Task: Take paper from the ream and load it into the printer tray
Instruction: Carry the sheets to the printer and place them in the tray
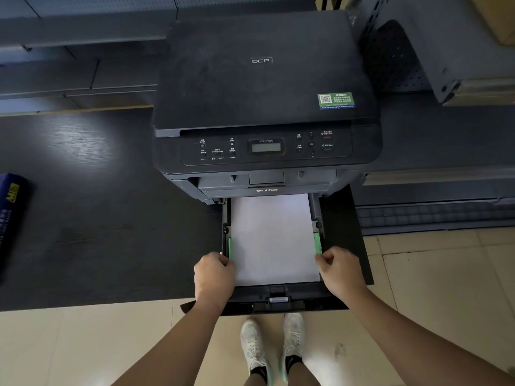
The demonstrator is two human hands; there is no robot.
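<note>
A black Brother printer [264,87] stands on a dark table. Its paper tray [278,299] is pulled out toward me, over the table's front edge. A white stack of paper [271,238] lies flat in the tray between two green side guides [317,242]. My left hand [213,277] grips the tray's left side at the stack's near left corner. My right hand [338,270] grips the tray's right side at the near right corner. The blue paper ream [11,215] lies at the table's far left edge, partly out of view.
The dark table [97,204] stretches left of the printer. Grey shelving and a perforated metal panel [395,57] stand behind and to the right. Below the tray are a pale tiled floor [432,274] and my white shoes [273,349].
</note>
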